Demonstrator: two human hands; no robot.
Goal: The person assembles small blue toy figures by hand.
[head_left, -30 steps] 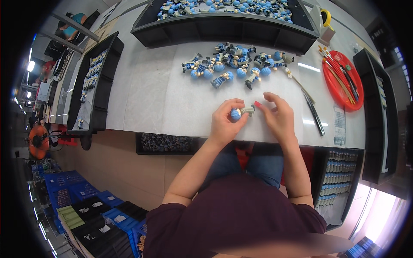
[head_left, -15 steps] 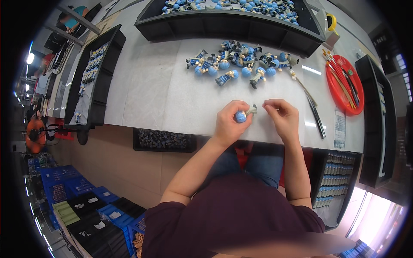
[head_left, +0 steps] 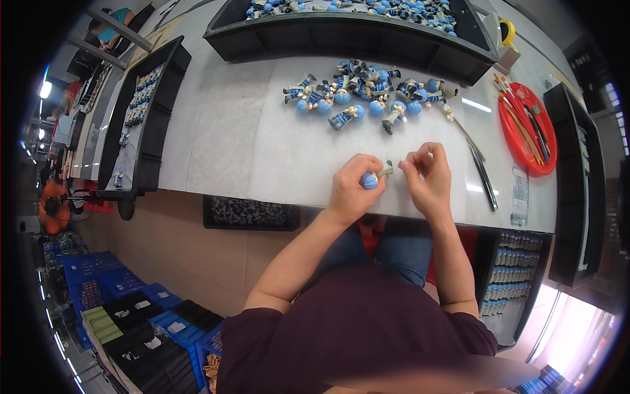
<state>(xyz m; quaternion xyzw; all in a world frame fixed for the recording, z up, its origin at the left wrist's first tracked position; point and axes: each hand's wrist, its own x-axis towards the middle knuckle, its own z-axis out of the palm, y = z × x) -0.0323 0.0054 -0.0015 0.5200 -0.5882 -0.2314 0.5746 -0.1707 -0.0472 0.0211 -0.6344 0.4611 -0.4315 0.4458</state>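
Observation:
My left hand (head_left: 355, 187) is closed round a small figurine (head_left: 369, 180) with a ribbed blue head and a grey body. The figurine lies sideways in the grip, its dark-tipped feet pointing right. Just to the right, apart from the figurine, my right hand (head_left: 430, 182) is raised with its fingers curled and the thumb near the fingertips. Anything between those fingers is too small to make out. Beyond both hands, a loose heap of similar blue-headed figurines (head_left: 357, 80) lies on the white worktable (head_left: 230, 131).
A large black tray (head_left: 354, 41) of figurines stands at the back. Paintbrushes lie in a red dish (head_left: 550, 152) at right, near a loose dark brush (head_left: 484, 180). Black trays flank the table, one at left (head_left: 152, 144), another at right (head_left: 569, 197). Rows of figurines fill a lower tray (head_left: 482, 276).
The fingers of my right hand have lifted and curled differently, with the index finger higher. My left hand keeps hold of the figurine, nearly in place.

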